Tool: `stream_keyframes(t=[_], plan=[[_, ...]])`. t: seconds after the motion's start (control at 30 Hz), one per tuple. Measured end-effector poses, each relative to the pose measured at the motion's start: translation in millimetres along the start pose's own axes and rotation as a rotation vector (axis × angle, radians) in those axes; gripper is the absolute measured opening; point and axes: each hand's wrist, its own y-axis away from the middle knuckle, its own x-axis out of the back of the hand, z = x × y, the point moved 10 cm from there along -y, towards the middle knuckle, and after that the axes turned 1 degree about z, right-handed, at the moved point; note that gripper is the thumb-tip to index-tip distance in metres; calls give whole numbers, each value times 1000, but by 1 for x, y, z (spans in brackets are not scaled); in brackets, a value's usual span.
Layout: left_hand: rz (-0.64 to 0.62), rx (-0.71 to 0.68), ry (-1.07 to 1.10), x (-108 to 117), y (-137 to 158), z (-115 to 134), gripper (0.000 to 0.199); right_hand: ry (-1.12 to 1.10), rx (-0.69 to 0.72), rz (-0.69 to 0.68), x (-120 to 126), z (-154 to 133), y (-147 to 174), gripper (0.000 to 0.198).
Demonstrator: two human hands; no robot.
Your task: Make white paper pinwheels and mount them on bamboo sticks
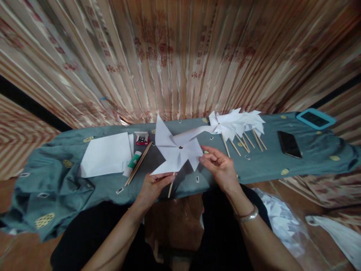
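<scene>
A white paper pinwheel (180, 147) with a round metal pin at its centre is held up in front of me, over the cloth-covered table. My left hand (152, 188) pinches its thin wooden stick (170, 188) just under the paper. At the pinwheel's right side, my right hand (218, 163) has thumb and finger closed on the edge of a paper blade. Left of the pinwheel lie a green and white glue stick (132, 164), a few loose wooden sticks (138, 164) and a small open red box (141, 138) with dark metal pieces inside.
White paper sheets (105, 155) are stacked at the left. Several pinwheels on sticks (237, 126) lie overlapping at the back right. Beyond them are a dark phone (289, 144) and a blue-framed device (316, 118). A clear bag of white paper pieces (283, 220) rests on the floor.
</scene>
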Motion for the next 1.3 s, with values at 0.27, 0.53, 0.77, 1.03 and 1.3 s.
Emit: stream_keyframes(t=[0.27,0.53,0.77,1.03,1.3], plan=[[24,-64,-41,3,-3,2,19,-212,-195,-140,-32,15,11,41],[-43,-142,-59,-1,-2,11,16,-296,-282,-235,-55,24,23,43],[-28,-179,-28,-4,-1,11,18,-284,-254,-338,-82,17,34,49],[88,-44,83,8,-4,-4,28,57,-139,-309,-78,24,35,38],[142,106,368,3,-7,-21,38,424,28,-281,-75,24,42,17]])
